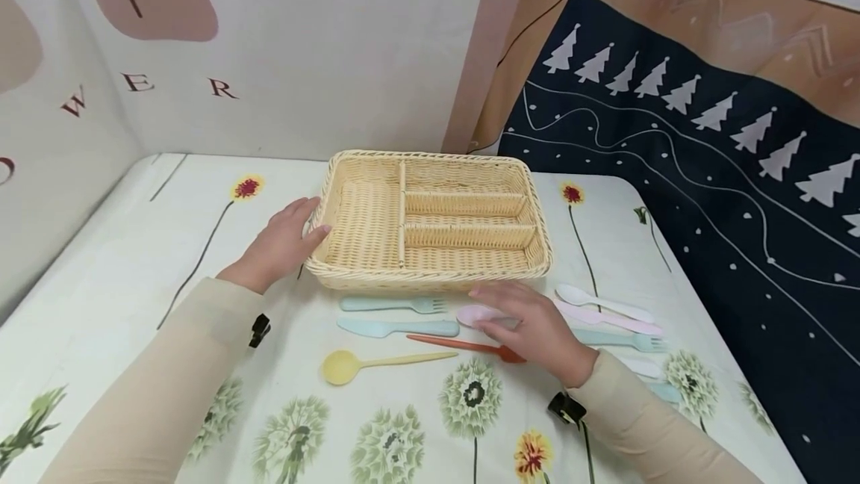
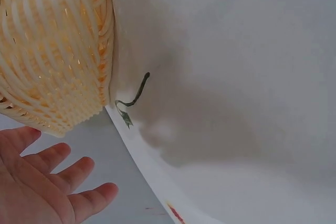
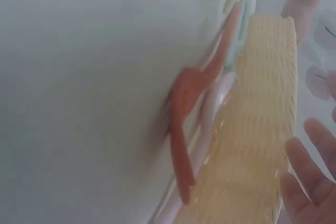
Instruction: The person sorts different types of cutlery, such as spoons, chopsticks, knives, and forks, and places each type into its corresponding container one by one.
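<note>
A woven basket (image 1: pixel 430 273) with several compartments stands at the back of the table. My left hand (image 1: pixel 282 243) is at its left end, thumb over the rim; the left wrist view shows its fingers spread beside the woven wall (image 2: pixel 52 51). Low in front of the basket, my right hand (image 1: pixel 534 323) hovers over the cutlery with fingers extended. Close by lie a pink spoon (image 1: pixel 472 314), partly covered by the hand, and an orange utensil (image 1: pixel 457 342). In the right wrist view the right fingers (image 3: pixel 304 166) are straight beside the basket, holding nothing visible.
Left of the right hand lie a light blue fork (image 1: pixel 383 305), a light blue knife (image 1: pixel 396 329) and a yellow spoon (image 1: pixel 341 367). A white spoon (image 1: pixel 605 303), a pink handle (image 1: pixel 611 317) and another blue fork (image 1: pixel 625 340) lie to its right.
</note>
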{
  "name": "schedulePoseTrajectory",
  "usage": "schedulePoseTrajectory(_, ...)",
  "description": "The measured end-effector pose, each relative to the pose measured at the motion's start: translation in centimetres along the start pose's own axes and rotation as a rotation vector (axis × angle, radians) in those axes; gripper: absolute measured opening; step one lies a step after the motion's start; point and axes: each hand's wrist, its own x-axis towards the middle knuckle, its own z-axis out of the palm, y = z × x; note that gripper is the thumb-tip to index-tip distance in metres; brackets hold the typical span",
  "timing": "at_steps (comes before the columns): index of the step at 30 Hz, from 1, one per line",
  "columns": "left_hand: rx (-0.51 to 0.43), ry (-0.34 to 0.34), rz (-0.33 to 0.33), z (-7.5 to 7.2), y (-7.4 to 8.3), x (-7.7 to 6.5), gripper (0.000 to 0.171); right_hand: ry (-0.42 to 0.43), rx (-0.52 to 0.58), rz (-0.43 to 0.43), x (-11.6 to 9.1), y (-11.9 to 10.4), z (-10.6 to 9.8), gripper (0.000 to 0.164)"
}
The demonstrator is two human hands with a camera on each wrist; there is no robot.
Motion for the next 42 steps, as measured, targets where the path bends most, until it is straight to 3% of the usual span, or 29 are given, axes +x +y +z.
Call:
schedulePoseTrajectory(10, -0.077, -0.028, -0.037, 0.1, 0.3, -0.1, 0.069, -0.109, 0.092, 0.087, -0.7, 0.4, 0.7, 0.030)
schedulePoseTrajectory(17, -0.104, -0.046, -0.057, 0.4, -0.1, 0.0, 0.070, -0.257, 0.187, 0.224, -0.6, 0.1, 0.7, 0.024)
schedulePoseTrajectory(25, -0.124, -0.048, -0.067, 0.7, -0.2, 0.0, 0.069, -0.378, 0.257, 0.287, -0.4, 0.0, 0.9, 0.025)
schedulePoseTrajectory(42, -0.135, -0.071, -0.105, 0.8, -0.1, 0.1, 0.070, -0.544, 0.116, 0.214, 0.6, 0.2, 0.9, 0.016)
